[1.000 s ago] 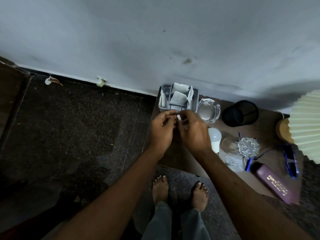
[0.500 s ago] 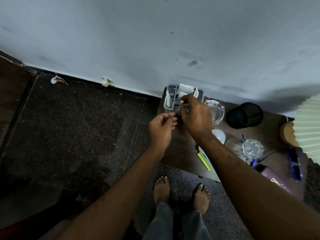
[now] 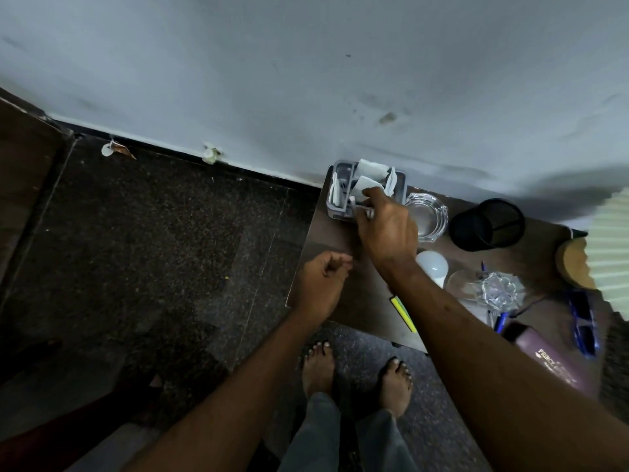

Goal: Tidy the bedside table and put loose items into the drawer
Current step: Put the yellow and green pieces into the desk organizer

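Observation:
A dark wooden bedside table (image 3: 357,301) stands against the wall. At its back left corner sits a grey compartment organizer (image 3: 335,173) holding white paper sachets (image 3: 371,166). My right hand (image 3: 388,229) reaches over the organizer's front compartment and pinches a small white item (image 3: 354,202) at its rim. My left hand (image 3: 321,284) hovers at the table's left edge, fingers loosely curled, with nothing seen in it. Loose on the table lie a white bulb (image 3: 432,265), a yellow-green strip (image 3: 403,315), a blue pen (image 3: 500,321), blue glasses (image 3: 583,321) and a purple spectacle case (image 3: 551,359).
A glass ashtray (image 3: 430,216) and a black mesh cup (image 3: 486,226) stand behind the bulb, with clear glassware (image 3: 500,291) to its right. A pleated lampshade (image 3: 612,260) on a wooden base (image 3: 571,264) fills the right edge. Dark stone floor lies to the left. No drawer shows.
My hands have parted. The right hand carried the small white item up to the organizer, while the left hand dropped back toward the table's left edge and curled.

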Available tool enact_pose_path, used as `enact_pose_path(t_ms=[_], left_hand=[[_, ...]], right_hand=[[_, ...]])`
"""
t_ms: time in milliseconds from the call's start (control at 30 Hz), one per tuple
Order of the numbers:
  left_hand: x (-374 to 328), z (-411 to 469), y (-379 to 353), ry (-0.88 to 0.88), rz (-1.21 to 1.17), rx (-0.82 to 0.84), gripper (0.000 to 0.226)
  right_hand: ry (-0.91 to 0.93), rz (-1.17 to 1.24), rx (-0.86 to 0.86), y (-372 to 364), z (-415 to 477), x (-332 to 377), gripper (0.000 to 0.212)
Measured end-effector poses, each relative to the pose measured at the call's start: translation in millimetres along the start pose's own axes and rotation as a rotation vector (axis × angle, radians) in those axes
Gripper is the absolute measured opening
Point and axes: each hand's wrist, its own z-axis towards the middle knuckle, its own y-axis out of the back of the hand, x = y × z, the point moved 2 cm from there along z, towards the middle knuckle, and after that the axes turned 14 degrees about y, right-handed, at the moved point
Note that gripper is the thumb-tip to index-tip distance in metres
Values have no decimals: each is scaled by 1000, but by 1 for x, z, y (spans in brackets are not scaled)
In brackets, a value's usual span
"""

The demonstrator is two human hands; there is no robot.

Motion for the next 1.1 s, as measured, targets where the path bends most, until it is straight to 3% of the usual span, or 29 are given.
enact_pose_path(t_ms=[133, 600, 1100], left_hand=[[7, 2, -6, 14, 4, -8, 20], [23, -5, -56, 15, 163, 14, 24], [44, -25, -69, 46, 301, -63, 21]], right_hand=[[-52, 99, -139, 12, -29, -3, 14], [-213, 34, -114, 11, -135, -38, 17], [-266, -156, 294, -49, -220, -58, 49]])
